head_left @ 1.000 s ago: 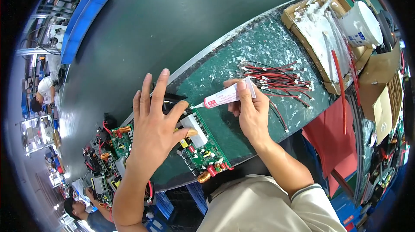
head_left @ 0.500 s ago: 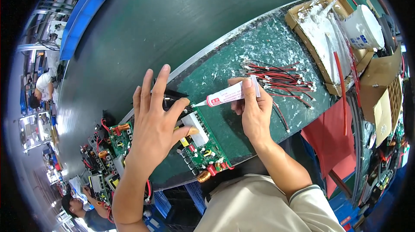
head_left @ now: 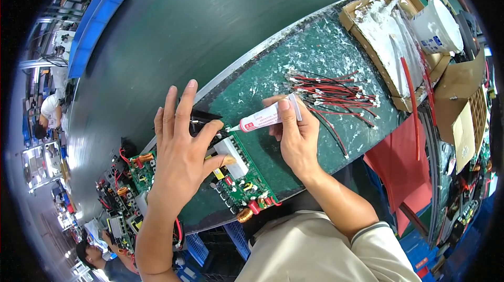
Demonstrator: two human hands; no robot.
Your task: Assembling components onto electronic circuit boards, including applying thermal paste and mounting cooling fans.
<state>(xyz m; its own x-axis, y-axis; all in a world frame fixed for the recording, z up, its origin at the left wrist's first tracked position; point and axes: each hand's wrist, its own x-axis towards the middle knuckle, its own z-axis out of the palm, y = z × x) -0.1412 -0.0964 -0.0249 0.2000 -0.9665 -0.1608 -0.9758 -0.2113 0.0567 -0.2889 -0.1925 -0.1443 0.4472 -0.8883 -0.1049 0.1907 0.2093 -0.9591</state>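
Note:
A green circuit board (head_left: 245, 186) with a white block, a copper coil and red parts lies on the bench in front of me. My right hand (head_left: 299, 140) grips a white squeeze tube (head_left: 265, 117) with a red band near its neck. Its narrow nozzle points left, at the board's far edge. My left hand (head_left: 181, 148) is spread over the board's left side, fingers outstretched and thumb above the white block (head_left: 231, 157). Beside the left fingers a dark part (head_left: 201, 119) is partly hidden, and so is the board beneath that hand.
A bundle of red and black wires (head_left: 331, 93) lies right of the tube. Farther right are a smeared cardboard tray (head_left: 370, 53), a white bucket (head_left: 437, 27) and red sheets (head_left: 404, 171). More circuit boards (head_left: 118, 198) crowd the left, near another person (head_left: 100, 256).
My right hand and the tube have shifted a little left, the nozzle staying at the board's far edge. My left hand keeps its spread pose. The whole view has shifted slightly.

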